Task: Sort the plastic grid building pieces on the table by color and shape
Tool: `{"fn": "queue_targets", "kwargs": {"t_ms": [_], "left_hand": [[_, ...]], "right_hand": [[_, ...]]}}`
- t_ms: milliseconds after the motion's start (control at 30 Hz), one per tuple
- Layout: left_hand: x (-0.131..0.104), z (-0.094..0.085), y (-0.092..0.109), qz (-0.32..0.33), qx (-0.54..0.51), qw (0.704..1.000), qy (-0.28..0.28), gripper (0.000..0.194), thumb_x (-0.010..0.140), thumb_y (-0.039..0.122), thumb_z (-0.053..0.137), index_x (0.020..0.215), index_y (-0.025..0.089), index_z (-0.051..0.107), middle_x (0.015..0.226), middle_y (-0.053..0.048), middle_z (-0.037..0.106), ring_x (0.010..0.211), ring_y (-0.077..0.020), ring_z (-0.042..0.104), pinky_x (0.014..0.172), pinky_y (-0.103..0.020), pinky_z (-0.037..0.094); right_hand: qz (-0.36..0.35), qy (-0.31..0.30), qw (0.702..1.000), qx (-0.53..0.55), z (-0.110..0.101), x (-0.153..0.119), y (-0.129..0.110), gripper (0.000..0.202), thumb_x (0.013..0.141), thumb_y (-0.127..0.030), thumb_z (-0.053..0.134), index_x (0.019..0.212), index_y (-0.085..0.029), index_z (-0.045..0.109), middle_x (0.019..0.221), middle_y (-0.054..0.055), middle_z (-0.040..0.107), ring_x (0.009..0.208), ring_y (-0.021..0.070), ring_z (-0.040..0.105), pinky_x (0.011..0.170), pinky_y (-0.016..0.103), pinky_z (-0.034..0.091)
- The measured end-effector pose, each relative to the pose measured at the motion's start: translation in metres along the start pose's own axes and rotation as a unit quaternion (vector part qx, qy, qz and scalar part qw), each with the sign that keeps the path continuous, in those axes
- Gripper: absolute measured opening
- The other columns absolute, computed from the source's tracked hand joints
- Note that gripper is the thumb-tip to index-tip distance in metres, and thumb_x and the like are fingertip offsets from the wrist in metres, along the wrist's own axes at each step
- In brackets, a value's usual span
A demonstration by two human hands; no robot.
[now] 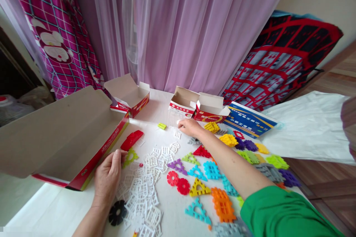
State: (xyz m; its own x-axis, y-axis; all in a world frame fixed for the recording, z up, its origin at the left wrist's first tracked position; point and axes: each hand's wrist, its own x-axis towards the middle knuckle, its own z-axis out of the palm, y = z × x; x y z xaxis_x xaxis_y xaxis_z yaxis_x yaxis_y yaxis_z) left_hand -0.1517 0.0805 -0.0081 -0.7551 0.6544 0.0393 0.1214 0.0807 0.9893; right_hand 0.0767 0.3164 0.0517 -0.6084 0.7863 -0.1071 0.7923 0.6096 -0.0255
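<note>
My left hand (108, 172) is closed beside a heap of small white lattice window pieces (144, 183). A yellow-green toothed plastic piece (130, 157) is at its fingertips; I cannot tell whether it is gripped. My right hand (190, 127) reaches across the table, its fingers pinched together at a small white bit that looks like a window piece (178, 122). More white window pieces trail from the heap towards this hand. Just beyond it stands a small open red-and-white box (182, 105).
A large open box (94, 152) stands at left; smaller open boxes (136, 103) (210, 111) stand at the back. Coloured interlocking pieces (211, 170) cover the right side beneath my right arm. A blue printed card (249, 120) leans at back right. A red piece (132, 140) lies near the large box.
</note>
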Motion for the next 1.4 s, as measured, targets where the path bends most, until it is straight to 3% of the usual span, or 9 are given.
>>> {"fn": "queue_targets", "kwargs": {"t_ms": [133, 233, 367, 433, 567, 700, 933, 1167, 1400], "left_hand": [[0.0, 0.0, -0.002, 0.0, -0.005, 1.0, -0.002, 0.049, 0.072, 0.064, 0.058, 0.075, 0.017, 0.069, 0.073, -0.004, 0.069, 0.069, -0.018, 0.062, 0.063, -0.026, 0.049], [0.0, 0.0, -0.002, -0.003, -0.009, 1.0, -0.002, 0.049, 0.072, 0.065, 0.058, 0.074, 0.018, 0.069, 0.073, -0.004, 0.069, 0.068, -0.0175, 0.061, 0.063, -0.025, 0.049], [-0.001, 0.0, -0.001, -0.009, -0.006, 1.0, 0.002, 0.049, 0.072, 0.065, 0.058, 0.074, 0.017, 0.07, 0.073, -0.004, 0.069, 0.069, -0.0174, 0.061, 0.064, -0.026, 0.049], [-0.001, 0.0, -0.002, -0.011, -0.005, 1.0, 0.002, 0.049, 0.071, 0.065, 0.058, 0.074, 0.017, 0.07, 0.073, -0.004, 0.069, 0.069, -0.0174, 0.061, 0.064, -0.025, 0.049], [-0.001, 0.0, -0.003, -0.009, -0.004, 1.0, 0.002, 0.049, 0.072, 0.065, 0.058, 0.075, 0.017, 0.07, 0.074, -0.004, 0.069, 0.07, -0.0176, 0.062, 0.065, -0.025, 0.049], [0.0, -0.001, -0.004, -0.014, 0.003, 1.0, 0.003, 0.048, 0.072, 0.064, 0.058, 0.075, 0.017, 0.07, 0.075, -0.004, 0.07, 0.071, -0.0181, 0.063, 0.065, -0.026, 0.049], [-0.001, -0.001, -0.003, -0.007, 0.012, 1.0, 0.004, 0.048, 0.073, 0.063, 0.058, 0.076, 0.017, 0.07, 0.076, -0.004, 0.07, 0.07, -0.0179, 0.063, 0.064, -0.026, 0.049], [0.0, -0.001, -0.005, -0.009, 0.013, 1.0, 0.005, 0.048, 0.073, 0.063, 0.058, 0.077, 0.017, 0.071, 0.076, -0.004, 0.07, 0.071, -0.0181, 0.064, 0.065, -0.026, 0.049], [-0.001, -0.001, -0.001, -0.004, 0.017, 1.0, 0.005, 0.047, 0.074, 0.062, 0.057, 0.076, 0.017, 0.07, 0.075, -0.005, 0.07, 0.07, -0.018, 0.063, 0.064, -0.026, 0.049]], "right_hand": [[-0.082, -0.048, 0.995, -0.022, 0.0, -0.002, 0.0, 0.031, 0.078, -0.03, 0.063, 0.108, -0.026, 0.07, 0.115, 0.002, 0.069, 0.104, 0.0211, 0.063, 0.084, 0.027, 0.044], [-0.031, -0.061, 0.997, -0.036, 0.001, -0.006, -0.013, 0.034, 0.076, -0.037, 0.064, 0.107, -0.024, 0.069, 0.111, 0.006, 0.071, 0.102, 0.0251, 0.064, 0.079, 0.03, 0.045], [0.017, -0.05, 0.998, -0.037, 0.005, -0.008, -0.025, 0.036, 0.076, -0.032, 0.061, 0.111, -0.023, 0.066, 0.112, 0.008, 0.071, 0.103, 0.0263, 0.064, 0.077, 0.031, 0.045], [0.027, -0.036, 0.999, -0.026, 0.003, -0.004, -0.019, 0.038, 0.076, -0.032, 0.062, 0.113, -0.023, 0.064, 0.111, 0.007, 0.071, 0.101, 0.0259, 0.065, 0.076, 0.031, 0.045], [0.076, 0.051, 0.996, 0.006, -0.013, 0.013, 0.009, 0.034, 0.079, -0.035, 0.062, 0.111, -0.024, 0.062, 0.109, 0.003, 0.072, 0.1, 0.0225, 0.064, 0.077, 0.03, 0.044], [0.078, 0.038, 0.996, -0.003, -0.02, 0.029, 0.028, 0.03, 0.078, -0.034, 0.065, 0.107, -0.026, 0.063, 0.108, 0.0, 0.072, 0.101, 0.0214, 0.064, 0.076, 0.029, 0.044], [0.041, 0.004, 0.999, -0.03, -0.005, 0.039, 0.03, 0.026, 0.077, -0.036, 0.065, 0.102, -0.027, 0.063, 0.11, -0.001, 0.07, 0.101, 0.0206, 0.063, 0.077, 0.028, 0.044], [0.045, -0.014, 0.998, -0.028, -0.008, 0.038, 0.029, 0.033, 0.078, -0.036, 0.064, 0.11, -0.028, 0.063, 0.115, 0.0, 0.07, 0.107, 0.0229, 0.061, 0.082, 0.031, 0.045], [0.007, 0.028, 0.999, -0.04, -0.009, 0.011, 0.022, 0.022, 0.083, -0.032, 0.057, 0.101, -0.028, 0.07, 0.11, 0.001, 0.071, 0.106, 0.0221, 0.061, 0.082, 0.03, 0.045]]}}
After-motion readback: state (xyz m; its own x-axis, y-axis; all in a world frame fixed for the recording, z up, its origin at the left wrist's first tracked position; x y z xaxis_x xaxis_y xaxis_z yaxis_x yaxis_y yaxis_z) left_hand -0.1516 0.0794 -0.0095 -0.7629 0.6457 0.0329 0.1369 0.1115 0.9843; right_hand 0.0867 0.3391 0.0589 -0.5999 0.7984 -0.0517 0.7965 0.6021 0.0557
